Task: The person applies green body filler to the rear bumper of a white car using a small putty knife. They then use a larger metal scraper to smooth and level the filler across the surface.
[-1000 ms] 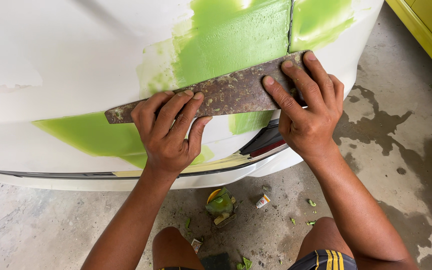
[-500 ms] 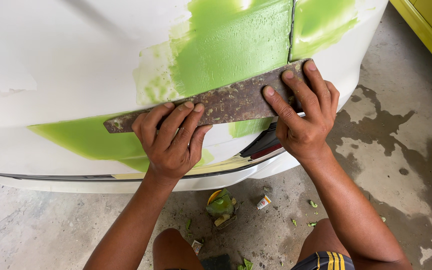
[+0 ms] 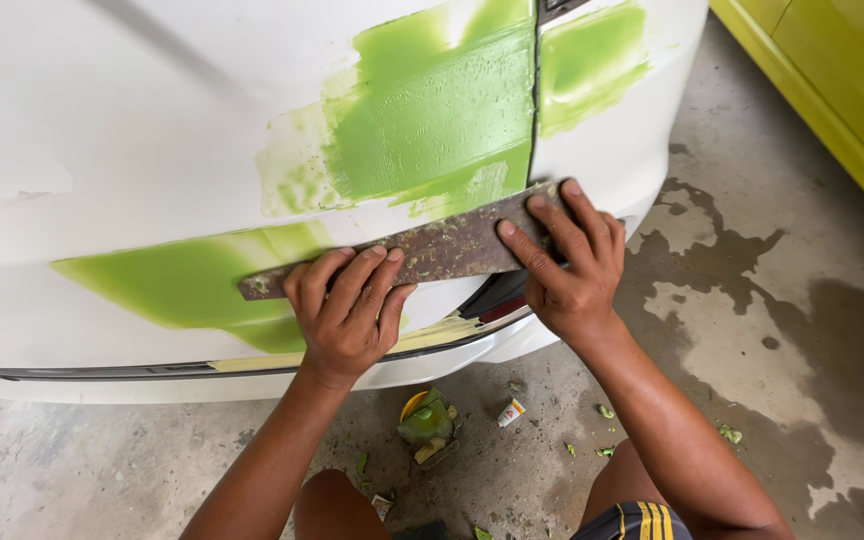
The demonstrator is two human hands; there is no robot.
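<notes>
Head view looks down past bare knees and a dark pair of shorts (image 3: 637,522) with yellow stripes at the bottom edge. Beyond them lies a stained concrete floor (image 3: 782,350), patched dark and pale, with green flecks scattered over it. On the floor between the forearms sits a small tub (image 3: 424,422) smeared with green filler, a yellow rim showing behind it, and just to its right lies a small white tube (image 3: 511,412).

Farther up, both hands press a long, rust-brown board (image 3: 442,248) against a white car panel (image 3: 132,130). The board lies tilted, its left end lower and its right end higher. The left hand (image 3: 345,312) lies flat over the board's left part, fingers spread and pointing up across it, palm below its lower edge; it presses rather than wraps. The right hand (image 3: 570,262) holds the right end, four fingers laid over the face and tips reaching the upper edge, thumb pointing left along the lower edge.

Under the board and around it the panel carries green filler (image 3: 432,120): a broad patch above the board, a long wedge running left below it, and a smaller patch to the right of a dark vertical seam (image 3: 534,100). Below the hands a dark trim line (image 3: 152,370) runs along the panel's bottom, with a strip of pale tape beside it. At the far upper right stands a yellow-green vehicle body (image 3: 842,80), well apart from the white one.
</notes>
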